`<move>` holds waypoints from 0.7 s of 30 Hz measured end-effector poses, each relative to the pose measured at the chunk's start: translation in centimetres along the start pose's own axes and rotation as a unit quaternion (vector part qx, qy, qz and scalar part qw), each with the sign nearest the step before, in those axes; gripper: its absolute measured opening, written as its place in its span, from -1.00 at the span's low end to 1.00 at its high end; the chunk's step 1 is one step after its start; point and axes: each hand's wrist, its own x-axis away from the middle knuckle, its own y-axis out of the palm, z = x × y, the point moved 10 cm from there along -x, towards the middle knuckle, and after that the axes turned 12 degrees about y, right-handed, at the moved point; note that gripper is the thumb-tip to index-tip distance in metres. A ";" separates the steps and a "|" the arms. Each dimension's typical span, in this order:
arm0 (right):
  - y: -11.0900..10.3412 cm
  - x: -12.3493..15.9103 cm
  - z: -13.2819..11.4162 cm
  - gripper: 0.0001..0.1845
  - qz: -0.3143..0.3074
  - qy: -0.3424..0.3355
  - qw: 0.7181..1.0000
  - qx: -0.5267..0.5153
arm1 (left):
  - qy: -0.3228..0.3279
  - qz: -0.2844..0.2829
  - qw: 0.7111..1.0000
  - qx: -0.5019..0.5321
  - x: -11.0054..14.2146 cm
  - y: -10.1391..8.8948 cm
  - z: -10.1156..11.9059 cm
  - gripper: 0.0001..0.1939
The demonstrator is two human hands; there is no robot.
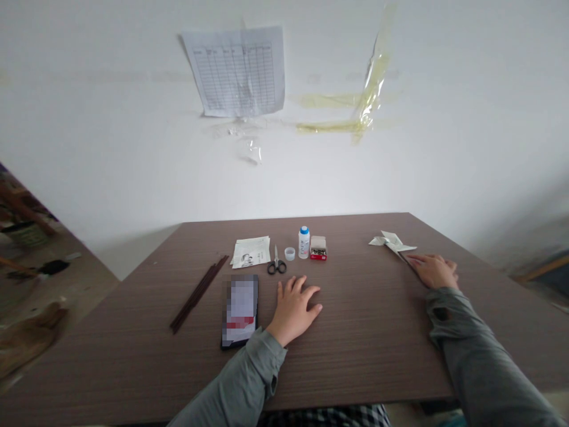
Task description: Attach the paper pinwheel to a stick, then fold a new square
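On the brown desk (355, 332), both hands lie flat with palms down, each grip open and clamped on nothing. The right hand (431, 271) is just beside the folded white paper (392, 242); the left hand (293, 311) is near the scissors (276, 261) and the phone (240, 311).

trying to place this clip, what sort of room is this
Likely a simple craft or work room: scissors and a blue-capped bottle on a wood-grain table, and a printed grid sheet stuck on a white wall.
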 end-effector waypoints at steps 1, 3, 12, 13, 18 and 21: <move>0.2 0.2 -0.1 -0.61 -0.008 0.016 1.000 -0.001 | 0.000 -0.001 1.000 -0.001 0.0 0.0 0.1 -0.52; 0.6 1.1 -1.1 -0.56 -0.015 0.026 0.999 -0.012 | 0.000 -0.001 1.000 -0.003 0.0 -0.1 0.2 -0.51; 4.8 10.2 -13.1 -0.56 -0.149 -0.265 0.942 -0.144 | 0.006 -0.005 1.000 -0.007 -0.1 -0.8 1.0 -0.50; 5.1 11.6 -14.1 -0.54 -0.167 -0.298 0.927 -0.157 | 0.007 -0.006 1.000 -0.011 -0.1 -0.9 1.1 -0.50; 6.3 17.1 -17.1 -0.50 -0.255 -0.369 0.879 -0.159 | 0.000 -0.018 1.000 -0.024 0.1 -1.2 1.5 -0.48; 6.8 18.8 -17.8 -0.49 -0.294 -0.371 0.869 -0.144 | -0.003 -0.025 0.999 -0.025 0.1 -1.2 1.6 -0.47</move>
